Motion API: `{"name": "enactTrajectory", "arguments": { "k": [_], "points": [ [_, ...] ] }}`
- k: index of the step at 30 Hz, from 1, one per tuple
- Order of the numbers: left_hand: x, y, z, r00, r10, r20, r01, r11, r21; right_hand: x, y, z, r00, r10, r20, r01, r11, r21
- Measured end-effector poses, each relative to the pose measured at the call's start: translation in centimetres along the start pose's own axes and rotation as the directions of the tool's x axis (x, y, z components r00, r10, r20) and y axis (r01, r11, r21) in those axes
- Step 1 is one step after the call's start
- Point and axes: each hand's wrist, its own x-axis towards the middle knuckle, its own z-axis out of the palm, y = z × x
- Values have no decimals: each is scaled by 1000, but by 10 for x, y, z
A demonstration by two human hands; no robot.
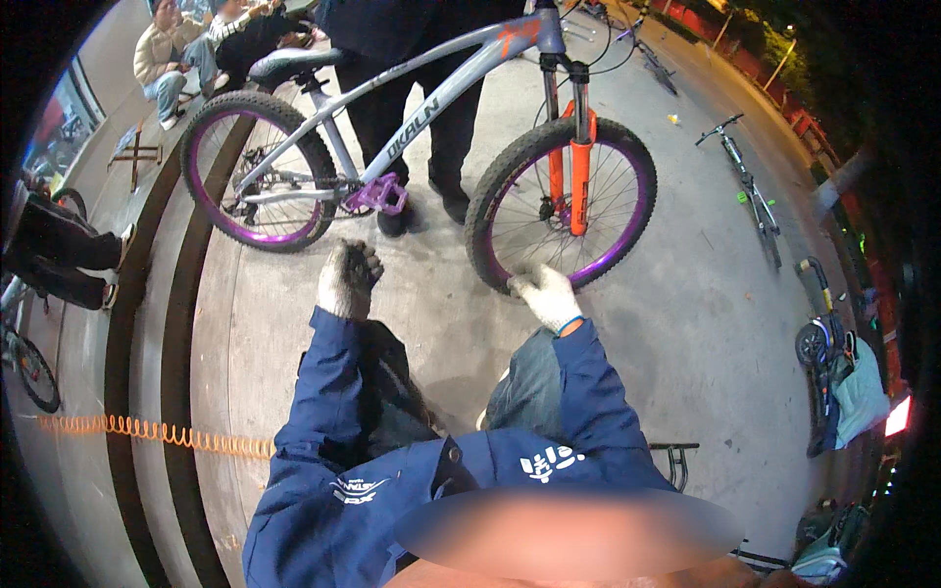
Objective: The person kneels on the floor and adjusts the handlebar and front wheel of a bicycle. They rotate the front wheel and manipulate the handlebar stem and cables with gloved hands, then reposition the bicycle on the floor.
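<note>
A grey bicycle (417, 122) with an orange and black fork (579, 181) stands upright in front of me, turned sideways. Its front wheel (635, 211) and rear wheel (196, 186) have purple rims and knobby tyres. My right hand (547, 296), in a white work glove, is at the bottom of the front wheel, its fingers closed against the tyre and rim. My left hand (347, 281) wears a glove with dark, soiled fingers. It is curled below the rear wheel, apart from the purple pedal (389, 194); whatever may be in it is hidden.
A person in dark trousers (446, 127) stands right behind the bicycle. An orange coiled hose (157, 429) stretches across the steps (147, 323) at left. More people (176, 59) sit at the far left. Another bicycle (750, 186) and a scooter (821, 348) are at right.
</note>
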Motion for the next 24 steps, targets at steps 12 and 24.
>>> {"name": "enactTrajectory", "arguments": {
  "k": [12, 24],
  "points": [
    [-10, 0, 16, 987, 100, -127, -88, 991, 100, 19, 38, 1, 965, -15, -261, 124, 905, 406],
    [-17, 5, 24, 992, 91, -89, -84, 993, 77, 17, 25, -10, 914, 68, -400, 137, 876, 463]
  ]
}}
